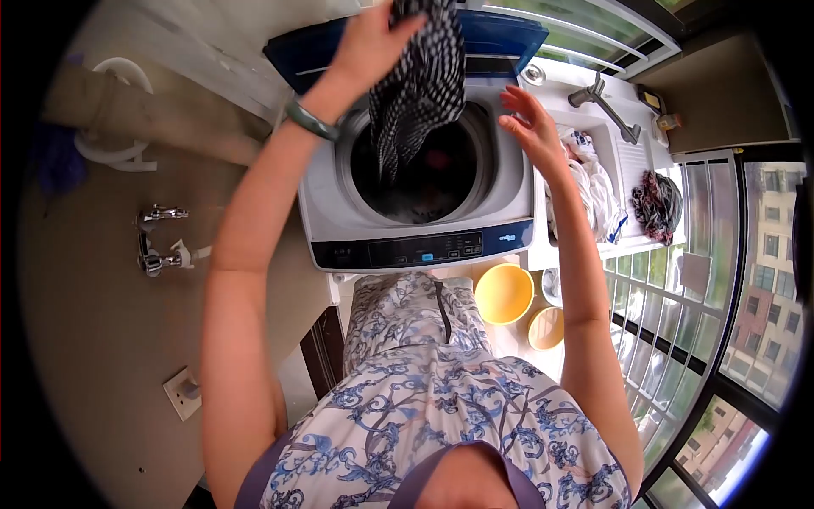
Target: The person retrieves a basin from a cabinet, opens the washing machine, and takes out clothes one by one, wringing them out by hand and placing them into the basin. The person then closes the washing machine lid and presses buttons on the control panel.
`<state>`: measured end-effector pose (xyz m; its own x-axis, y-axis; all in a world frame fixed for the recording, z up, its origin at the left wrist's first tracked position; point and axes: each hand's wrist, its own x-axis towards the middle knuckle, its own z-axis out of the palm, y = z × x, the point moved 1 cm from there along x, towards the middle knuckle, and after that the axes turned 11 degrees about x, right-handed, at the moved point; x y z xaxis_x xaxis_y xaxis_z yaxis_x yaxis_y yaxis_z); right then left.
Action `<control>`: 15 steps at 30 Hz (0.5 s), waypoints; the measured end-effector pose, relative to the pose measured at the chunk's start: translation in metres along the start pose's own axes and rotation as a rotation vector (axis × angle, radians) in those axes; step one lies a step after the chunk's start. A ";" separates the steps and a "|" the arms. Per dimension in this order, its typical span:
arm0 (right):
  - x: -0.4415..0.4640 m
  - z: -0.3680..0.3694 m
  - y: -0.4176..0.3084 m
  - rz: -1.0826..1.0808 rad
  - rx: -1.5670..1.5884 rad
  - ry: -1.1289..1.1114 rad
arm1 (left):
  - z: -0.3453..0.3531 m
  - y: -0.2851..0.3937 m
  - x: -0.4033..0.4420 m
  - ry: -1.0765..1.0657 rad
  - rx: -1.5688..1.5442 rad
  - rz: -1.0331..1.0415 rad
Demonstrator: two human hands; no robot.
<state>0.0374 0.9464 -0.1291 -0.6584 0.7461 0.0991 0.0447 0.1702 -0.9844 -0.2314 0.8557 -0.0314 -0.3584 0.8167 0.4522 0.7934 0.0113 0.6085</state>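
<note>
A black cloth with white dots (421, 81) hangs over the open tub of a top-loading washing machine (320, 199), its lower end reaching into the opening. My left hand (373, 42), with a green bangle on the wrist, is at the cloth's upper left side, thumb and fingers closed on it. Right of the cloth, over the tub's right rim, my right hand (532, 125) is raised with its fingers apart and holds nothing. The dark inside of the tub shows a vague reddish patch.
Behind the tub stands the raised blue lid (500, 38). To the right, a white sink (604, 140) holds white clothes (591, 191), with a faucet (604, 106) above and a dark patterned cloth (657, 206) beside it. Yellow basins (504, 293) sit below. Wall taps (159, 261) are left.
</note>
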 end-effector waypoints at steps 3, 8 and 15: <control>-0.036 -0.004 0.050 0.119 -0.046 0.084 | 0.132 -0.113 -0.098 -0.257 0.025 -0.226; -0.081 -0.007 0.089 0.230 -0.090 0.132 | 0.182 -0.155 -0.164 -0.338 0.047 -0.510; -0.051 0.033 0.086 0.145 -0.206 0.018 | -0.008 0.022 0.008 -0.049 -0.755 -0.117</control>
<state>0.0500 0.9021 -0.2240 -0.6201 0.7836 -0.0367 0.2913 0.1865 -0.9383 -0.2210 0.8580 -0.0090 -0.3829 0.8595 0.3386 0.1943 -0.2834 0.9391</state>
